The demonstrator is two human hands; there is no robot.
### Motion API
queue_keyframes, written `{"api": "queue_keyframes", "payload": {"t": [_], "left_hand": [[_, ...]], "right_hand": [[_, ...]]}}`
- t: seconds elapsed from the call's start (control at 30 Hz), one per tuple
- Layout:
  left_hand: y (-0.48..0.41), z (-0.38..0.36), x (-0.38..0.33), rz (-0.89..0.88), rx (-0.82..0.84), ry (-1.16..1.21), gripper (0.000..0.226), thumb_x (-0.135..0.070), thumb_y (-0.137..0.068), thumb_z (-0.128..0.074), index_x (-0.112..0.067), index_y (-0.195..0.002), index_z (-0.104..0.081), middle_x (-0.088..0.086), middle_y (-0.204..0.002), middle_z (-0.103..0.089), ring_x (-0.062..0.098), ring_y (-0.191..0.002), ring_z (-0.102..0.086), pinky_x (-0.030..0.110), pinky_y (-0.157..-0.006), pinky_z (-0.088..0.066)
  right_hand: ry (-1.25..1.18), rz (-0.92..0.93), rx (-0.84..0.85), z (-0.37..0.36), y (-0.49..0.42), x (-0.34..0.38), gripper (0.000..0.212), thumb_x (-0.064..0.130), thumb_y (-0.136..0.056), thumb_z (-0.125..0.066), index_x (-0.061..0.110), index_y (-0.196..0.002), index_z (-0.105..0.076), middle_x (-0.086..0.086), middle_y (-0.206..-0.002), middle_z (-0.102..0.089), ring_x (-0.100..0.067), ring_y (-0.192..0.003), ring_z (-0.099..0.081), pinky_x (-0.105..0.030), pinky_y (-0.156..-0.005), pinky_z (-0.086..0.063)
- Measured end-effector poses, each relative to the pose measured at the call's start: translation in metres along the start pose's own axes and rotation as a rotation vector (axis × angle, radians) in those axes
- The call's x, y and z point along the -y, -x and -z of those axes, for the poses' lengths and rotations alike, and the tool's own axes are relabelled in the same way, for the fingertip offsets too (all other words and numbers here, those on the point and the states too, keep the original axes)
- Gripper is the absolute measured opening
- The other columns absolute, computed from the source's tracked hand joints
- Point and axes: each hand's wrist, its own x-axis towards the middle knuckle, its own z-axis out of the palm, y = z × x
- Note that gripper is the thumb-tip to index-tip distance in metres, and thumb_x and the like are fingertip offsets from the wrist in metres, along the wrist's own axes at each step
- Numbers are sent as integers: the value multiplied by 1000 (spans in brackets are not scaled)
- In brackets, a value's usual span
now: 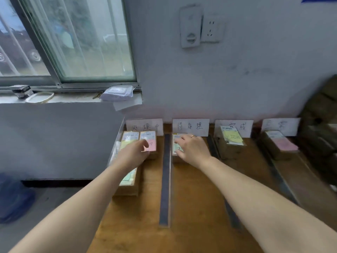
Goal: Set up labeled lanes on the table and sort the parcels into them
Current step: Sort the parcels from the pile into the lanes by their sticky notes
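Observation:
Four white handwritten label cards lean on the wall: first (144,126), second (190,126), third (234,127), fourth (280,126). Dark divider strips (165,179) split the wooden table (193,207) into lanes. In the first lane my left hand (134,154) grips the near end of a brown parcel with a pink note (152,143), thumb on top. In the second lane my right hand (193,148) rests flat on a parcel (176,136) and hides most of it. A parcel with a yellow note (230,143) lies in the third lane, one with a pink note (280,145) in the fourth.
Two more parcels lie in the first lane, one at the back (128,138) and one nearer me (127,185) at the table's left edge. A window sill (73,98) with a white packet (117,93) is at the left. Dark bags (321,115) stand at the far right.

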Motion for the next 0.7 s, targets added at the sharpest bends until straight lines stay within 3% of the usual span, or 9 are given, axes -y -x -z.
{"api": "queue_keyframes", "payload": {"t": [0.17, 0.3, 0.43, 0.6, 0.7], "left_hand": [[19, -41, -129, -215, -16, -60, 26, -29, -93, -55, -22, -118, -56, -3, -113, -61, 17, -96, -59, 28, -75, -48], [40, -79, -244, -418, -12, -59, 23, -29, -94, -53, -21, -115, -56, 0, -111, -61, 23, -98, -60, 38, -81, -51], [61, -109, -345, -600, -4, -68, 20, -29, -94, -52, -21, -111, -57, -4, -101, -60, 19, -91, -60, 34, -75, -50], [66, -141, -449, -821, -24, -70, 11, -29, -93, -56, -20, -100, -58, -7, -87, -54, 9, -75, -53, 17, -58, -40], [60, -166, -506, -933, -3, -56, 14, -31, -93, -57, -21, -102, -61, -4, -92, -63, 9, -79, -58, 20, -68, -49]], "right_hand": [[82, -123, -25, 46, 97, -93, 38, 40, -98, -47, 21, -131, -54, -4, -128, -59, -23, -113, -57, -35, -88, -47], [130, -260, -73, 79, 191, -173, 39, 41, -98, -46, 22, -131, -55, -4, -130, -57, -25, -117, -55, -38, -95, -46], [153, -417, -78, 107, 271, -243, 36, 37, -96, -51, 20, -127, -56, -5, -125, -58, -29, -116, -54, -40, -91, -45], [111, -586, -96, 125, 344, -315, 33, 37, -97, -50, 25, -126, -57, 1, -132, -55, -25, -121, -52, -39, -99, -42], [122, -697, -64, 127, 374, -357, 32, 36, -98, -48, 25, -128, -55, 1, -134, -53, -26, -121, -52, -39, -95, -44]]}}
